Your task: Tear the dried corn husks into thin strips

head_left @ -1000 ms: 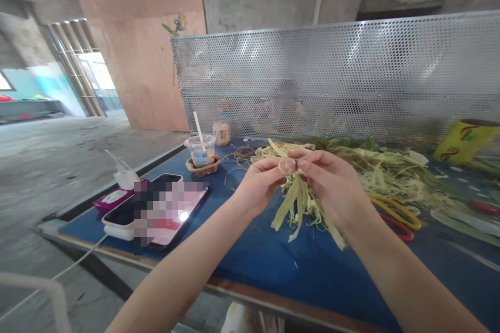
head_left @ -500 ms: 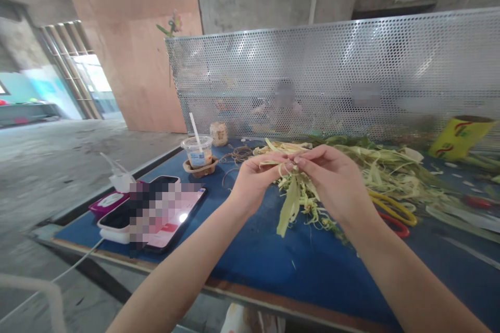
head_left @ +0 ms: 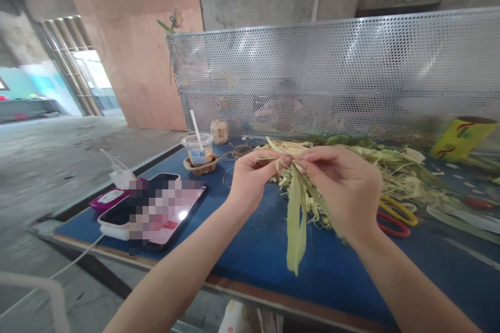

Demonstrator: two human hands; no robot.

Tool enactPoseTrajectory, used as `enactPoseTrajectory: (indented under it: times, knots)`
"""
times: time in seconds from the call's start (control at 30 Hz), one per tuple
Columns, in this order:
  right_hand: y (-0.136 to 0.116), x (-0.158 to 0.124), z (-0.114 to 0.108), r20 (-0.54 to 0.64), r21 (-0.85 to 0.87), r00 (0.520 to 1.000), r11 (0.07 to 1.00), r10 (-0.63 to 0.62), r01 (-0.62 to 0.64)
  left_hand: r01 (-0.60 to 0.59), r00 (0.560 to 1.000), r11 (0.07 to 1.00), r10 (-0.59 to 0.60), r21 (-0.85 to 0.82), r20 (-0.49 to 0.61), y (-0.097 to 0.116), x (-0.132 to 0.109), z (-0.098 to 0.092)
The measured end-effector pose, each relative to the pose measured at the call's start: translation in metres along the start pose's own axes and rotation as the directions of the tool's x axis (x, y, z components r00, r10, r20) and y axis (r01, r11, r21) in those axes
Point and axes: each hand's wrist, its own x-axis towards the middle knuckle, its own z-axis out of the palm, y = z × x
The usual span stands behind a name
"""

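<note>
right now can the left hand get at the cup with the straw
Probably yes: nothing tall stands between the left hand and the cup, though that hand pinches leaf strips it might need to release.

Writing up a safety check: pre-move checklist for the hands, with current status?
1. Left hand pinching the strip: ok.
2. Right hand pinching too, fingertips close to the left's: ok.
3. Hanging end off the table: cannot tell.
4. Cup upright in its holder: ok.
5. Pink-screen phone apart from left arm: ok.
6. Red loop clear of right arm: cannot tell, partly hidden.
</note>
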Motion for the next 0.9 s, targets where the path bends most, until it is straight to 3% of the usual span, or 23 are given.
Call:
enactPoseTrajectory:
  times: [0.1, 0.27, 0.53, 0.77, 0.83, 0.9]
  knots:
    - [0.002, 0.004, -0.002, 0.056, 0.069, 0.993, 0.992, 0.104, -0.108, -0.012, 0.999, 1.0, 0.012, 0.005, 0.03, 0.0, -0.001, 0.0]
    - [0.007, 0.01, -0.005, 0.289, 0.291, 0.931, 0.906, 0.222, -0.307, 0.023, 1.0, 0.99, -0.02, -0.139, 0.019, 0.001, 0.0, 0.001]
    - [0.013, 0.009, -0.004, 0.271, 0.371, 0.935, 0.872, 0.228, -0.32, 0.089, 0.994, 0.976, -0.076, -0.199, 0.074, 0.002, -0.002, 0.006]
    - [0.009, 0.009, -0.002, 0.388, 0.451, 0.821, 0.69, 0.419, -0.566, 0.027, 0.997, 0.994, -0.019, -0.104, 0.076, 0.003, -0.002, 0.001]
    - [0.007, 0.008, -0.002, 0.343, 0.424, 0.853, 0.745, 0.394, -0.515, 0.036, 0.997, 0.996, -0.031, -0.08, 0.067, 0.003, -0.002, 0.002]
    - [0.004, 0.007, -0.002, 0.256, 0.341, 0.917, 0.859, 0.306, -0.382, 0.055, 0.997, 0.995, -0.051, -0.082, 0.058, 0.002, -0.002, 0.003]
